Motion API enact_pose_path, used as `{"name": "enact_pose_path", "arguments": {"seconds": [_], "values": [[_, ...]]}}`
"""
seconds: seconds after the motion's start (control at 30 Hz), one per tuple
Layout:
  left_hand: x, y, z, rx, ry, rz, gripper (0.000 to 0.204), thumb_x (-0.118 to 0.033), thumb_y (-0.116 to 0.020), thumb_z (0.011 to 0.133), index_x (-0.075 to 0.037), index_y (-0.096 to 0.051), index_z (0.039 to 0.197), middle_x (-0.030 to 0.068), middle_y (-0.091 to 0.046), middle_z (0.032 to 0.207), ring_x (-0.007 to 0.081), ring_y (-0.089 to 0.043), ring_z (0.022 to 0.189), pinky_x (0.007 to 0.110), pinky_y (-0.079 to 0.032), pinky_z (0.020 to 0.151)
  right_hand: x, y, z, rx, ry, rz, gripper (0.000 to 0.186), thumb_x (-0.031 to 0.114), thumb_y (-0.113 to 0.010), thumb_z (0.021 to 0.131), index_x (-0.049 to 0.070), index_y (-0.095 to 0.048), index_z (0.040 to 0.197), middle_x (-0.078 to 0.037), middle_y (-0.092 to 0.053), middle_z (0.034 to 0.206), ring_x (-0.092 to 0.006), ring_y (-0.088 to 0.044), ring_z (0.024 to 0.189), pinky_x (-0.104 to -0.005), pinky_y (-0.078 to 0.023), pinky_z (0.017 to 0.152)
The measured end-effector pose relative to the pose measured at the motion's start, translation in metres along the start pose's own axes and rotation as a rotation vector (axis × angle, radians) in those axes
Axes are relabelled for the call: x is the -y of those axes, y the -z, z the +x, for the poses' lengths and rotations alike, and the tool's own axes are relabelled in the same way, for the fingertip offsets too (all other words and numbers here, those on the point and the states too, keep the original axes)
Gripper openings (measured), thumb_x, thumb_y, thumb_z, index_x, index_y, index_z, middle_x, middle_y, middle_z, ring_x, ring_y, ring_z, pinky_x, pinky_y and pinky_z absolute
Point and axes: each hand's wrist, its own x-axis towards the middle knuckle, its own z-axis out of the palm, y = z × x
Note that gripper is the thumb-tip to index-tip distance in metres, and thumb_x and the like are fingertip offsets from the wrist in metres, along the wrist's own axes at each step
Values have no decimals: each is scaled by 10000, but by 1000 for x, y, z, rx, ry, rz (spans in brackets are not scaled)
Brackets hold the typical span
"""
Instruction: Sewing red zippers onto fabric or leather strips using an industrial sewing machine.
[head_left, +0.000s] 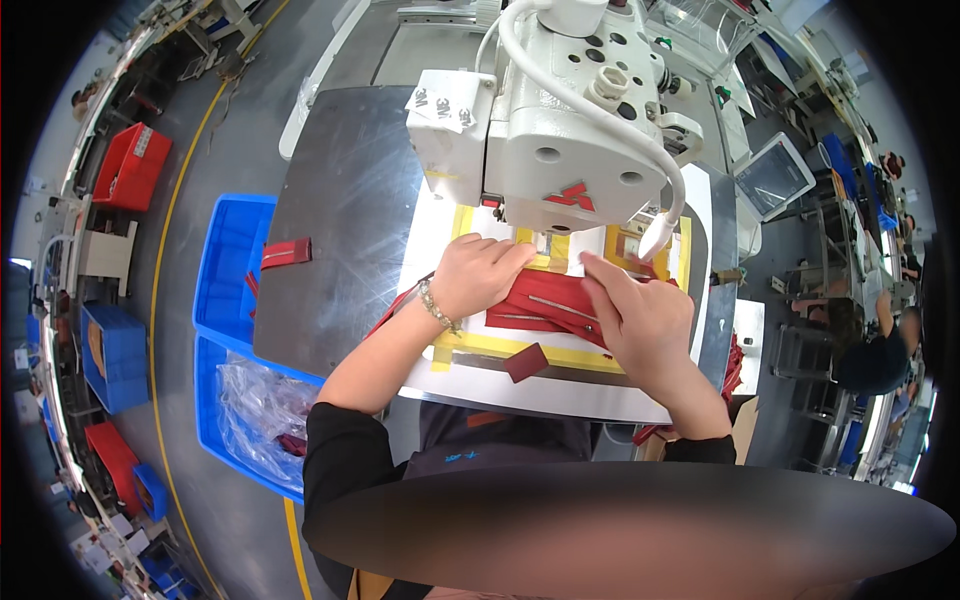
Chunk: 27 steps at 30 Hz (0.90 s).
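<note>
Red fabric with metal zippers (545,303) lies on a white work plate (570,397) edged with yellow tape, under the head of a white industrial sewing machine (570,150). My left hand (480,275), with a bead bracelet at the wrist, is closed on the fabric's left upper edge, its fingertips near the machine's needle area. At the right end of the fabric, my right hand (640,315) grips it, fingers bent and the forefinger reaching toward the yellow-taped part. The undersides of both hands are hidden. A small dark red rectangular piece (527,362) lies just below the fabric.
Another red piece (287,252) lies on the dark metal tabletop (335,180) at left. Beside the table stand a blue bin (230,265) and another blue bin with clear plastic (262,400). A screen (775,177) stands at right. A white hose (600,105) hangs over the machine head.
</note>
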Motion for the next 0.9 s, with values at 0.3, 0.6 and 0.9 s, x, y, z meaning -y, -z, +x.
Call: {"name": "enact_pose_path", "arguments": {"seconds": [0.3,0.6,0.9], "values": [[36,28,8,-348,-10,-90,125,-89,-673,756,-81,-596,658,27,-588,569,202,-536,458,309,-381,454,40,18,17,476,-514,1676,262,-8,-449,946,-16,-585,1170,-65,-575,894,-113,-620,778,-235,-495,710],[67,54,-3,-195,149,7,269,-135,-725,716,-106,-507,562,25,-447,463,203,-414,387,312,-332,435,121,-40,-7,375,-496,1860,324,32,-407,979,10,-515,1284,-41,-478,944,-140,-628,959,-255,-456,833],[80,90,-1,575,634,-292,206,-168,-756,735,-29,-615,679,0,-435,475,78,-367,455,258,-326,453,151,-77,-31,371,-486,2188,392,14,-425,971,36,-437,1362,-99,-577,1180,-144,-589,1032,-267,-440,926]]}}
